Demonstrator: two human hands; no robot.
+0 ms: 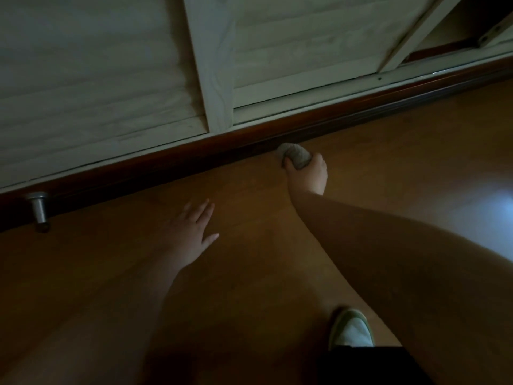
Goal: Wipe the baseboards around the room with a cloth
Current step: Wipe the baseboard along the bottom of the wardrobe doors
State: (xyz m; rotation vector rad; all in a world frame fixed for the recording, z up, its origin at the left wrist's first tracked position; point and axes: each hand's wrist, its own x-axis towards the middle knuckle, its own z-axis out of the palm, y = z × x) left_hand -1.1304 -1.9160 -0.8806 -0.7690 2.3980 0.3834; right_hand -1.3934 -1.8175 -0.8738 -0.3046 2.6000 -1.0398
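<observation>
While right hand (306, 173) grips balled cloth (294, 159) against baseboard (166, 169), left hand (191, 236) splayed, empty, no writing legible

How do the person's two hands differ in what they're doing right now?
The right hand is closed around a bunched grey cloth, pressing it at the dark baseboard; the left hand holds nothing. The left hand's fingers are spread flat over the wooden floor; the right hand's are curled. The right hand reaches nearer the baseboard. Both arms are bare.

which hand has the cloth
The right hand: it is closed around the balled-up grey cloth against the dark baseboard. The left hand is empty, fingers spread over the wooden floor.
</observation>
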